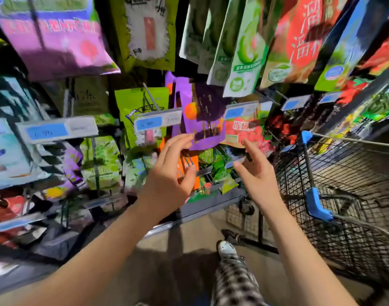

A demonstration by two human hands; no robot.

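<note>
At a shop's snack rack, a purple packet point(205, 115) hangs long side upright from its peg, just above and ahead of both hands. The left hand point(170, 166), fingers loosely spread and holding nothing, is nearer, fingertips at the packet's lower edge. The right hand point(258, 173), likewise spread and empty, sits lower right, beside a wire trolley point(343, 173).

In the upper right of the frame, the red hanging snack packet point(299, 40) carries large white Chinese characters, seemingly 溜溜. At centre, the purple hanging pouch point(207, 120) bears gold lettering too blurred to read. Digits on the blue-and-white shelf price tags point(158, 121) are smeared and unreadable.
</note>
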